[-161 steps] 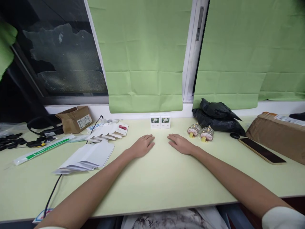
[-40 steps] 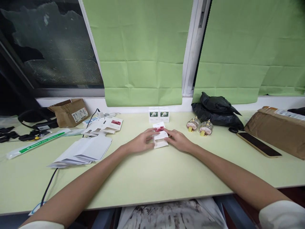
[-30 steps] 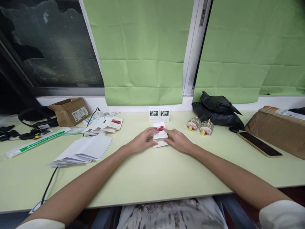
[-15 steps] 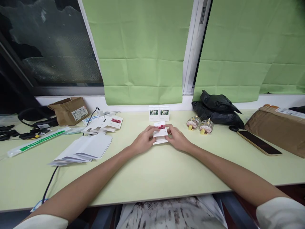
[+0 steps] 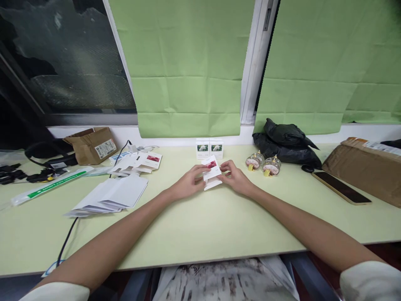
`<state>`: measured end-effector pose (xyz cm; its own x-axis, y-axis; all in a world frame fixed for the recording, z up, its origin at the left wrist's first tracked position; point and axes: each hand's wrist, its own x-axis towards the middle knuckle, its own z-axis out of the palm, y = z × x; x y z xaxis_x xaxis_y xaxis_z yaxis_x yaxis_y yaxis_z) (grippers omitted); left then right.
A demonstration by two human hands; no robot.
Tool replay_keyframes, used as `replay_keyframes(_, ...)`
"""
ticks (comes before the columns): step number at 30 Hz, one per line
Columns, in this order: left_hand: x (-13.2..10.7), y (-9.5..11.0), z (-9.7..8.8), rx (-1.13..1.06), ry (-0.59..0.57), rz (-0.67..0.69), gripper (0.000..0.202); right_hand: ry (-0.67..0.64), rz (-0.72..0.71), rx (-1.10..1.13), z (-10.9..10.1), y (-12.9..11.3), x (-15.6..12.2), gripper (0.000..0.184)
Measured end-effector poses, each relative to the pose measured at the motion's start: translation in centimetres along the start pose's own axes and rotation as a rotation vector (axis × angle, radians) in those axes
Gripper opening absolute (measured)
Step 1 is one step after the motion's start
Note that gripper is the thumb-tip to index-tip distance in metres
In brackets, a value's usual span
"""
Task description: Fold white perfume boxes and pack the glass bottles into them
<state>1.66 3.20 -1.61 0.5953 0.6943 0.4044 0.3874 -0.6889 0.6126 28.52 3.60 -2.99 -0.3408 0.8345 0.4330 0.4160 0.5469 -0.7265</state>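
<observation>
Between my hands is a small white cardboard box (image 5: 213,172) with a dark pink flower picture, tilted, its flap sticking out toward me. My left hand (image 5: 189,182) grips its left side between thumb and fingers. On the right side, my right hand (image 5: 234,178) pinches the edge near the flap with its thumb, the fingers curled above. Just behind stand two white boxes with white flower pictures, a left box (image 5: 202,149) and a right box (image 5: 216,149), side by side against the wall.
Left lie a stack of folded white cartons (image 5: 109,195), printed flat cartons (image 5: 138,162) and an open brown box (image 5: 90,146). To the right are two glass jars (image 5: 263,163), a black plastic bag (image 5: 286,144), a phone (image 5: 341,188) and a brown parcel (image 5: 363,167). A black cable (image 5: 67,238) crosses the left side.
The small box has turned and tilted, its top moving toward the right-hand side. My right hand has shifted slightly, its fingers lifting a little off the box's upper edge.
</observation>
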Motion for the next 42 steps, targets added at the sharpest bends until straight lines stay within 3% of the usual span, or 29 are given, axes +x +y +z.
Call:
replay_keyframes(3,-0.1,-0.4,-0.4,0.017,-0.037,0.040,0.056,-0.058,-0.032,-0.028,-0.2,0.1,-0.1,0.031)
replay_keyframes(7,-0.2,-0.4,-1.0,0.099,-0.054,0.037,0.063,-0.071,-0.076,-0.087,0.1,0.2,-0.2,0.040)
replay_keyframes(15,-0.4,0.3,-2.4,0.327,-0.123,-0.022,0.054,-0.126,-0.161,-0.268,0.0,0.5,-0.3,0.048)
replay_keyframes(24,-0.5,0.6,-2.7,0.312,-0.147,-0.016,0.059,-0.148,-0.235,-0.354,-0.1,1.5,0.0,0.043)
replay_keyframes(35,-0.5,0.8,-2.6,0.331,-0.126,-0.001,0.065,-0.145,-0.206,-0.387,-0.8,-0.2,-0.4,0.052)
replay_keyframes(42,-0.6,0.6,-3.3,0.344,-0.204,0.012,0.083,-0.118,-0.301,-0.346,-1.6,-1.2,-0.4,0.032)
